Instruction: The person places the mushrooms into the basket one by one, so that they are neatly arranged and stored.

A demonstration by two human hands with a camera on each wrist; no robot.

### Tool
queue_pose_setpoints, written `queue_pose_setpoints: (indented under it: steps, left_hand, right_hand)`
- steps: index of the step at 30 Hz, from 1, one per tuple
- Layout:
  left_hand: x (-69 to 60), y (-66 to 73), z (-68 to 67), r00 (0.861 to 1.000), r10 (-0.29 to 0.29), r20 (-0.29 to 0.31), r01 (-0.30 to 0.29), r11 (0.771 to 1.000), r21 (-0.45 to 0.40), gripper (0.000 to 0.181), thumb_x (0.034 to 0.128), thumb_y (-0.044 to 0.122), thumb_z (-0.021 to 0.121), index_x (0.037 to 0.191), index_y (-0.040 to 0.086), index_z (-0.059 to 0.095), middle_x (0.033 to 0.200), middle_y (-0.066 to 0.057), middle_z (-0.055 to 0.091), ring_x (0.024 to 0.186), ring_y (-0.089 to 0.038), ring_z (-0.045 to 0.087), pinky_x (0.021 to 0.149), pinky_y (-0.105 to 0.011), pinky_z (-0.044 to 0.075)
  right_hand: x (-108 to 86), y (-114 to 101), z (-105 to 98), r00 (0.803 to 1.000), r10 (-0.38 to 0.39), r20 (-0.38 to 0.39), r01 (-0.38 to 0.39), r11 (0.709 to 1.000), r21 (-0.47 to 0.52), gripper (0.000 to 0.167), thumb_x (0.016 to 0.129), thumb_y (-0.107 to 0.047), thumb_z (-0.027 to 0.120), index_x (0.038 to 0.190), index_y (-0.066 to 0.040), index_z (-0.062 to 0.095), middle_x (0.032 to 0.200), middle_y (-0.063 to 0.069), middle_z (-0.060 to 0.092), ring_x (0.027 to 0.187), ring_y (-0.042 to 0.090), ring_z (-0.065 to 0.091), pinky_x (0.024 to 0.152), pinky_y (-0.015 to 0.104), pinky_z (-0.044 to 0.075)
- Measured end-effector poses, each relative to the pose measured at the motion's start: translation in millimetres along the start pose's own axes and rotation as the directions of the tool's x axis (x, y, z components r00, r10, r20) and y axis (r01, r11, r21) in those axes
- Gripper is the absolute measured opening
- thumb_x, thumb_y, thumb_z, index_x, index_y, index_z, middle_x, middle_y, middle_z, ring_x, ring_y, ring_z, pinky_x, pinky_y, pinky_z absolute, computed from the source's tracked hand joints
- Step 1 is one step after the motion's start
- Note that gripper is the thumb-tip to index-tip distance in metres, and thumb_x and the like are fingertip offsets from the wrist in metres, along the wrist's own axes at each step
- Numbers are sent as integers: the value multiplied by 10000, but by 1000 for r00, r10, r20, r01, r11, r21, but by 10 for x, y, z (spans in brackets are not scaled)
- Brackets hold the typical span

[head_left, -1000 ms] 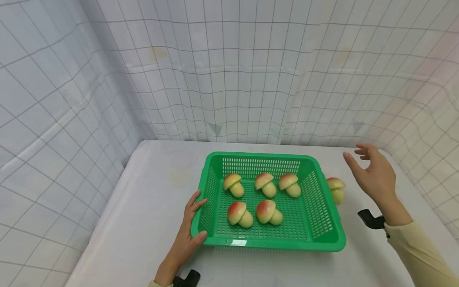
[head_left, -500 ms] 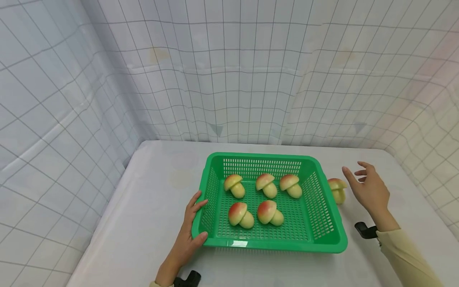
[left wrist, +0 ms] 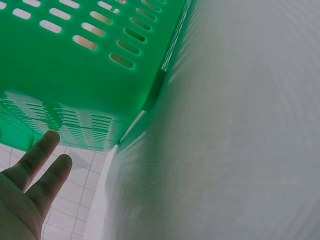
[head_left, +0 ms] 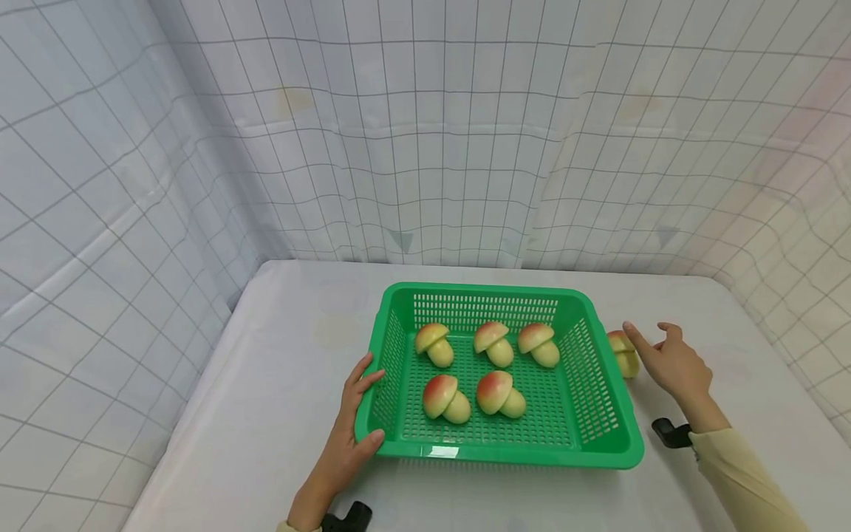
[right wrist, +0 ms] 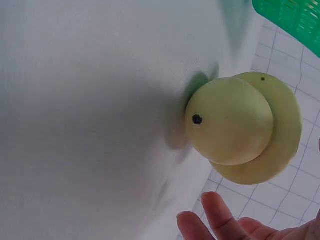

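Observation:
A green perforated plastic basket [head_left: 499, 452] holds several toy mushrooms [head_left: 495, 343] with reddish caps and pale yellow stems. My left hand [head_left: 342, 443] rests against its left side, fingertips and thumb on the rim. Two of that hand's fingers [left wrist: 55, 182] look straight in the left wrist view. Outside the basket's right wall one more toy mushroom [head_left: 625, 358] stands on the white table, partly covered by my right thumb in the head view. My right hand [head_left: 681, 369] hovers just right of it, thumb and fingers spread apart. In the right wrist view a gap separates the visible fingers from this mushroom [right wrist: 230, 122].
The white table [head_left: 266, 384] spreads to both sides of the basket. White curtains with a grid pattern [head_left: 465, 148] enclose it at the back and sides. Each wrist wears a black camera mount [head_left: 671, 434].
My right hand has come down and to the left, closer to the mushroom outside the basket. The left hand has stayed on the basket's rim.

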State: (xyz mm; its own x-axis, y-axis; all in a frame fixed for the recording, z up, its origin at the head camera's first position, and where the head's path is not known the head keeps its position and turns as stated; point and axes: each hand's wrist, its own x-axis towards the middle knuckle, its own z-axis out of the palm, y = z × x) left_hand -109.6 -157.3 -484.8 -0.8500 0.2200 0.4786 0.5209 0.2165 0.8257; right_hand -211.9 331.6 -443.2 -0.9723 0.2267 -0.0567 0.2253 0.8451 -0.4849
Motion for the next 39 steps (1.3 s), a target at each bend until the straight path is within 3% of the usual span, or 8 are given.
queue_pose_setpoints:
  steps: [18,27,39]
  left_hand:
    - [9,-14,-6,1000,4,5,-4,1000,2,667,816,146,522,1452,119,322,1566,-65,86,1409,-300,89,928,-693,161]
    - [9,-23,-3,1000,10,4,-10,1000,-3,661,818,148,521,1442,57,323,1565,-70,86,1409,-305,84,926,-694,159]
    - [1,-22,2,1000,15,2,-15,1000,-8,662,819,151,523,1444,65,323,1565,-77,89,1409,-307,92,929,-689,155]
  right_hand:
    - [61,9,139,996,41,84,-42,999,1,1004,882,-722,253,1415,127,203,1245,356,488,933,470,574,602,456,404]
    - [61,0,212,996,67,64,-69,997,26,1001,867,-736,280,1413,102,248,1251,337,493,953,453,567,620,446,396]
    - [31,-22,222,999,30,26,-31,998,51,929,889,-697,314,1386,88,324,1246,336,505,893,422,583,589,409,385]
